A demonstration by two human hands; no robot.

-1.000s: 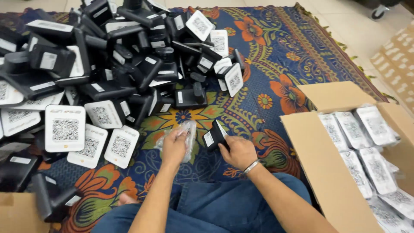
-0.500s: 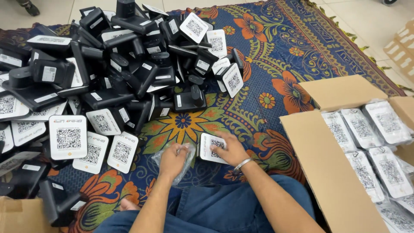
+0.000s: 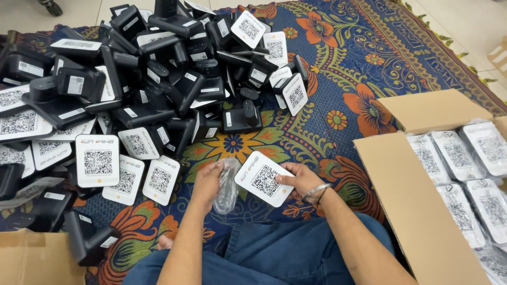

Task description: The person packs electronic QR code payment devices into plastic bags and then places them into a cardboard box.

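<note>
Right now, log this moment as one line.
left hand: clear plastic bag | right hand: white code-panel device | surface: patterned rug

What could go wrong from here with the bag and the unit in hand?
The clear plastic bag is crumpled in the left hand, so its mouth may not open cleanly for the white-faced device. The right hand grips that device only by one edge, so it might tip or slip. The black pile is loosely heaped close by and could slide into the working space.
</note>
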